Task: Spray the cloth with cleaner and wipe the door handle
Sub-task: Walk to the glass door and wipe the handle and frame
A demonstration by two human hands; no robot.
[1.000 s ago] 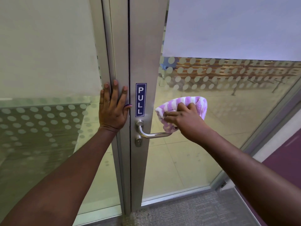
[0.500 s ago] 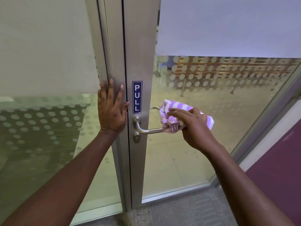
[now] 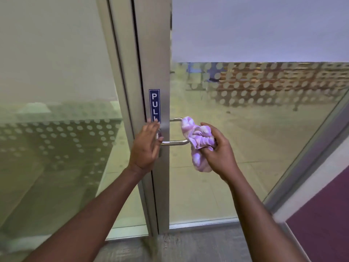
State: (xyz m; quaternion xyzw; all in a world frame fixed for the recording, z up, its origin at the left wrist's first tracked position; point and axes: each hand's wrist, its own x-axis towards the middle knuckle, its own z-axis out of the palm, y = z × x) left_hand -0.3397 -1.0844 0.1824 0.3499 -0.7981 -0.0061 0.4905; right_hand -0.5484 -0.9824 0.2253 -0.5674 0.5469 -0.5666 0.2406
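A silver lever door handle (image 3: 175, 142) sticks out to the right from the grey metal door frame (image 3: 151, 53). My right hand (image 3: 220, 150) is shut on a bunched purple and white striped cloth (image 3: 198, 140), which touches the free end of the handle. My left hand (image 3: 146, 146) lies with fingers apart over the base of the handle and the lock, covering them and the bottom of the blue PULL sign (image 3: 154, 105). No spray bottle is in view.
The glass door (image 3: 245, 148) has a frosted top and a dotted band. A fixed glass panel (image 3: 56, 148) stands on the left. Grey carpet (image 3: 198, 244) lies at the bottom, and a dark purple wall (image 3: 324, 220) is at the right.
My left hand has slid down and right from the frame onto the handle's base. My right hand has drawn the cloth to the handle's end and turned, so the cloth hangs lower.
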